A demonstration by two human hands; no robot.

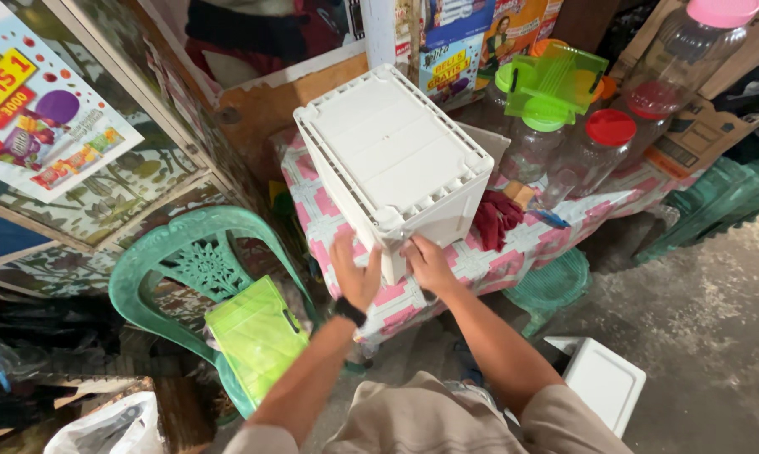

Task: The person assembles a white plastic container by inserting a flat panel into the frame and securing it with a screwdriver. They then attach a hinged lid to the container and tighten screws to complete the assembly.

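Ribbed white plastic crate [394, 151] gripped by both hands [394, 271].

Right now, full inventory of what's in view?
white box: 1, white plastic, upside down on the table, near edge
table: 1, pink and white patterned cloth, centre
jars: about 4, clear, lids green, red and pink, back right of table
green lid: 1, lime green, on top of the jars
red cloth: 1, dark red, on table right of the box
chair: 1, teal plastic, left of table
green tray: 1, lime green, on the chair seat
white lid: 1, white, on the floor lower right
poster: 1, multicoloured, left wall
left hand: on the box's near lower corner
right hand: on the box's near lower edge
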